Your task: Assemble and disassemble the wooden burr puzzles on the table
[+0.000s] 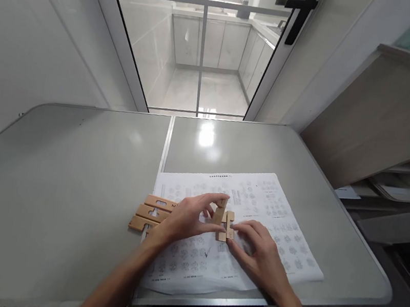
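Between the thumb and fingers of my left hand (pixel 189 216) a notched wooden puzzle block (pixel 219 212) stands upright. My right hand (pixel 258 247) pinches a second wooden puzzle block (pixel 230 226) by its near end, low over the paper. The two blocks meet or overlap; whether they interlock I cannot tell. Several flat wooden pieces (pixel 151 212) with cut-outs and printed numbers lie side by side left of my left hand, which partly hides them. Beneath both hands spreads a large printed instruction sheet (pixel 286 228) with rows of small block drawings.
The grey folding table (pixel 66 194) has a metal seam (pixel 168 140) across it. A glass door (pixel 202 44) with a black handle (pixel 296 3) stands beyond its far edge. Wooden shelving (pixel 402 112) rises along the right side.
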### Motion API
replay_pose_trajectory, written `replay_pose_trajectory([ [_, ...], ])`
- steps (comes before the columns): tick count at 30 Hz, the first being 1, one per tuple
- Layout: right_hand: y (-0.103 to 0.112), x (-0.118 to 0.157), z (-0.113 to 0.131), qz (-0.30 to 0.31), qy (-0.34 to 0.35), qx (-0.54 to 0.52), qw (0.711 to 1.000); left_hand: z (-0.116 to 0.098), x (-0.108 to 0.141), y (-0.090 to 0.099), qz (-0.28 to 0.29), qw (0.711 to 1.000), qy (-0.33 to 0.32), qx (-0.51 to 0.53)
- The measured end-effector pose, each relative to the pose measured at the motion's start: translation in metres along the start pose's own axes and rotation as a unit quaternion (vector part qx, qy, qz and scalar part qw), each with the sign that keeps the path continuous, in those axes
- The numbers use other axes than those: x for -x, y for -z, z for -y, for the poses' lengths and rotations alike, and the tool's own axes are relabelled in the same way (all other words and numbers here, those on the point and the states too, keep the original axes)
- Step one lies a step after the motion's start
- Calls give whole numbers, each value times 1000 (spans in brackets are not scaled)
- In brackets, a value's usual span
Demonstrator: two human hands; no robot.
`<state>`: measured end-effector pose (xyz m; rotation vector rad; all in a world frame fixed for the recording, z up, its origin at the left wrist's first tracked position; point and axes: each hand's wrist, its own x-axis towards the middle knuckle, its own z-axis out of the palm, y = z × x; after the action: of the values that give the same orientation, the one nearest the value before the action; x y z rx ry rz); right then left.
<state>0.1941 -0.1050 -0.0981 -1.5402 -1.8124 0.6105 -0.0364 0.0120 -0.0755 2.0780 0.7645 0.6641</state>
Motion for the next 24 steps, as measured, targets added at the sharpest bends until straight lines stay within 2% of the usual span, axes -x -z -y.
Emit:
replay_pose_trajectory([
  [5,-6,-3,8,-13,-8,48,999,2,-1,-8,-14,997,53,56],
  [9,-7,-5,11,-17,-24,32,999,-1,-3,-12,-66,994,66,57],
  [13,-1,-8,11,-30,-90,-85,992,2,-4,-16,-99,984,120,91],
  [16,5,-17,10,-40,-138,-209,967,4,-5,-18,-134,973,134,130],
  [20,11,-43,9,-48,-134,-337,931,1,-6,-12,-172,959,161,159],
  [24,13,-79,1,-46,-116,-436,891,-3,-8,-3,-163,943,191,218],
])
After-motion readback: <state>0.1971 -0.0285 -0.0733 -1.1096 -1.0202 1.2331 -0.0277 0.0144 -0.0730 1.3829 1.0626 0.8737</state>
